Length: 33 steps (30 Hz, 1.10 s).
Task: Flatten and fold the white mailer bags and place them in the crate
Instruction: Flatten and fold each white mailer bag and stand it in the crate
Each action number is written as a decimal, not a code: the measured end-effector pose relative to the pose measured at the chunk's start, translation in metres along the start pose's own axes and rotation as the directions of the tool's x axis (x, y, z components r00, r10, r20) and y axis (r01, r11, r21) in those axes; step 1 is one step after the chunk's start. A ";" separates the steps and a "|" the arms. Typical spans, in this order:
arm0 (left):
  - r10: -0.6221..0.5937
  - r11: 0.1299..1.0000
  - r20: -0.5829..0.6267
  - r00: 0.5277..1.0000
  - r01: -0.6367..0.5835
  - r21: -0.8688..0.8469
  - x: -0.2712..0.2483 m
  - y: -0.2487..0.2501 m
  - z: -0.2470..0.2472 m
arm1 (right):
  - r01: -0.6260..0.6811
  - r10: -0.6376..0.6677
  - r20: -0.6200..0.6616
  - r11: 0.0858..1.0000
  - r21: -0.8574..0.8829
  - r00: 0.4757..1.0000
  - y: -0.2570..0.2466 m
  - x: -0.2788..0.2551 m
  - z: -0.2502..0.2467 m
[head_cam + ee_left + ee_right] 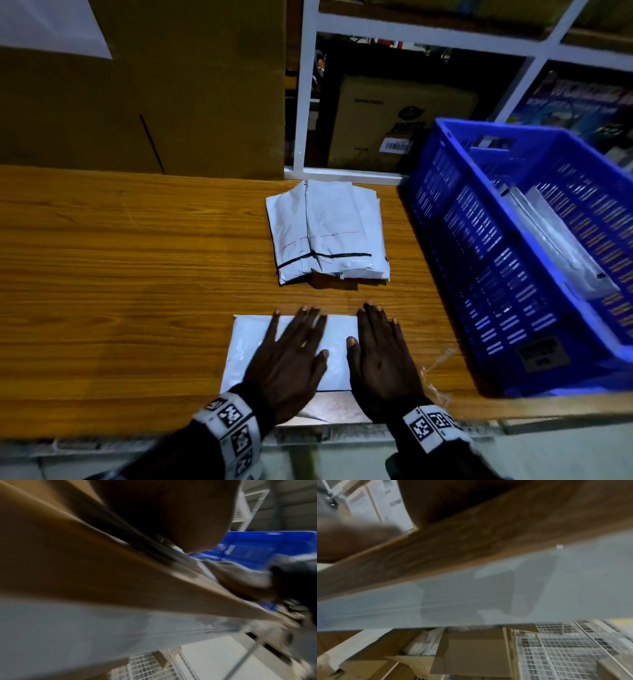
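We see a wood-grain worktop (137,274) in dim light, a tall cardboard box (191,102) at its far edge, and white shelving (308,102) holding boxes behind.

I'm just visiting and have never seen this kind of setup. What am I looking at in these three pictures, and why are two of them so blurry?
There is no robot here: a person works with bare hands and wears three cameras. The clear picture comes from a head camera looking down. The two blurry ones come from wrist cameras, sitting so low by the table edge that they show mostly wood and clutter below.

On the wooden table, the left hand and the right hand lie flat, fingers straight, pressing a white mailer bag smooth. Nothing is gripped. Further back lies a pile of mailer bags, already folded. The blue crate on the right already holds some pale bags, and behind the table stands a large cardboard box.
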<state>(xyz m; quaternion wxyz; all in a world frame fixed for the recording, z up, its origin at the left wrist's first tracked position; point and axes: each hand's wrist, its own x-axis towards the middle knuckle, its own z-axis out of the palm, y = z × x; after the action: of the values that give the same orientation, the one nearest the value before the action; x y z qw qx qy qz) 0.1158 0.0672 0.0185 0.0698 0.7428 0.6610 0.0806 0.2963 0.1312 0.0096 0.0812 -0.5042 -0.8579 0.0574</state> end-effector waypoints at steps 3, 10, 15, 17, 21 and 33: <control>0.014 1.000 0.007 1.000 -0.013 -0.021 0.010 0.013 0.002 | 0.002 -0.002 0.011 1.000 -0.007 1.000 0.002 -0.002 0.001; -0.047 0.999 -0.005 0.999 0.047 0.010 -0.012 -0.022 0.001 | 0.031 -0.030 0.075 0.999 -0.013 0.997 0.004 -0.001 -0.007; -0.149 0.989 -0.029 0.988 0.148 -0.026 -0.039 -0.061 -0.001 | 0.043 -0.042 0.048 0.999 -0.013 0.998 0.004 -0.002 -0.008; -0.164 0.987 -0.023 0.986 0.164 -0.003 -0.039 -0.060 -0.003 | 0.050 -0.050 0.030 0.999 -0.022 0.998 0.001 -0.001 -0.010; -0.127 0.992 -0.059 0.990 0.128 0.012 -0.022 -0.036 -0.010 | 0.189 -0.189 0.012 0.982 0.009 0.982 -0.029 0.003 -0.012; -0.085 0.996 0.021 0.996 0.085 0.023 -0.012 -0.018 0.000 | 0.221 -0.222 0.025 0.975 0.011 0.975 -0.048 0.005 -0.001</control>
<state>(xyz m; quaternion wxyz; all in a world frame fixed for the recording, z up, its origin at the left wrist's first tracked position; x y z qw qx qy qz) 0.0974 0.0578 0.0143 0.0723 0.7156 0.6920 0.0621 0.2529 0.1125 0.0194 0.0781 -0.4042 -0.9095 0.0582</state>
